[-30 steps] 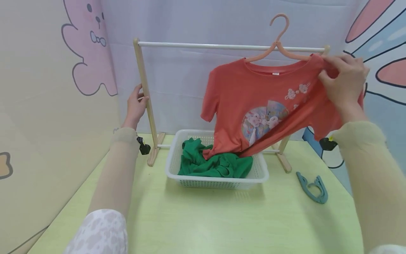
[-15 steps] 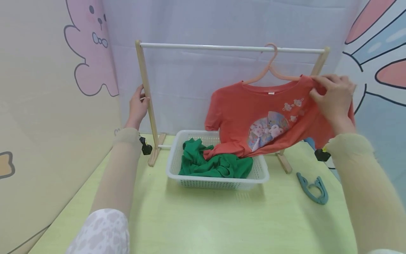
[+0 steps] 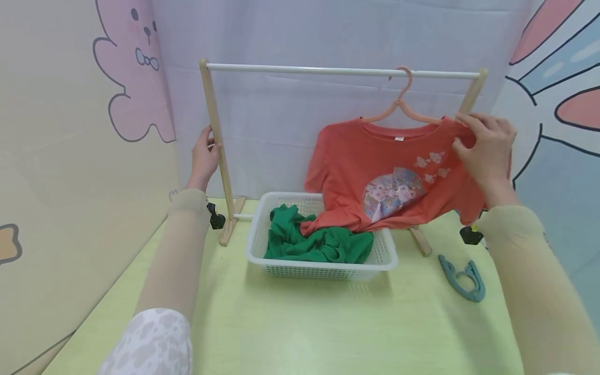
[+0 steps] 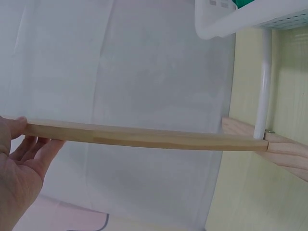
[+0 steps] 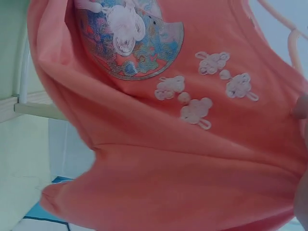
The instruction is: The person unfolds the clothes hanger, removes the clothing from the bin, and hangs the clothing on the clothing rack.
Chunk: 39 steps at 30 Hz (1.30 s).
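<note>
My left hand (image 3: 204,159) holds the left wooden post (image 3: 216,122) of a small clothes rack, thumb on one side and fingers on the other. A coral-red T-shirt (image 3: 347,156) with a fan print hangs on a pink hanger (image 3: 402,99). The hanger's hook sits over the white rail (image 3: 300,69), right of its middle. At the shirt's shoulder on the right, my right hand (image 3: 487,146) pinches the cloth. Close up in the right wrist view, the shirt (image 5: 192,178) fills most of the frame, and only the edge of the hand shows. The shirt's hem droops into the basket.
Under the rail stands a white plastic basket (image 3: 323,266) with green cloth (image 3: 323,242) in it. A folded teal hanger (image 3: 464,278) lies on the table (image 3: 300,323) to the right. A pale curtain (image 3: 290,130) hangs behind the rack.
My right hand has come down and left with the shirt and hanger. The hook, above the rail a second ago, now sits over it. My left hand stays on the post.
</note>
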Motion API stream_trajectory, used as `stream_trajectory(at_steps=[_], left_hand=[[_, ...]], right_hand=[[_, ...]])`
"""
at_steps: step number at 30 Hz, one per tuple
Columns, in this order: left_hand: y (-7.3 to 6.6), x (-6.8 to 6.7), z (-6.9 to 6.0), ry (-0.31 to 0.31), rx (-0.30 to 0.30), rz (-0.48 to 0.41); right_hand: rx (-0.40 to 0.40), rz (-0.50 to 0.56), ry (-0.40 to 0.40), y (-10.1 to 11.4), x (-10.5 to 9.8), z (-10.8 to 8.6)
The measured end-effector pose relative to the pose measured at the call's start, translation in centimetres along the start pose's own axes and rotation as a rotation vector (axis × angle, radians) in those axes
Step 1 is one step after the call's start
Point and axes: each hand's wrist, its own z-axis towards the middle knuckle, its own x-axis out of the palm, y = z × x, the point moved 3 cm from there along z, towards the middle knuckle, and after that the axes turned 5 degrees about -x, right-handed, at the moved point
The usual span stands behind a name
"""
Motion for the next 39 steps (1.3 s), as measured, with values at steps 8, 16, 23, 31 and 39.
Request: stream_trajectory(at_steps=[8, 16, 23, 31, 39], left_hand=[[-0.2, -0.7, 0.0, -0.008, -0.001, 0.007], [-0.1, -0.5, 0.0, -0.001, 0.000, 0.005], [0.1, -0.5, 0.3, -0.003, 0.002, -0.004], [0.8, -0.9, 0.1, -0.043, 0.008, -0.033], [1.4, -0.8, 0.3, -0.056, 0.005, -0.057]], right_hand=[[-0.400, 0.083, -0.124, 5.4, 1.0, -0.5], [-0.462, 0.141, -0.054, 6.8, 4.9, -3.6], [-0.458, 0.136, 0.165, 6.2, 8.2, -7.0], [-0.492, 0.125, 0.403, 6.3, 10.3, -9.4], [-0.541, 0.115, 0.602, 6.5, 11.9, -10.8]])
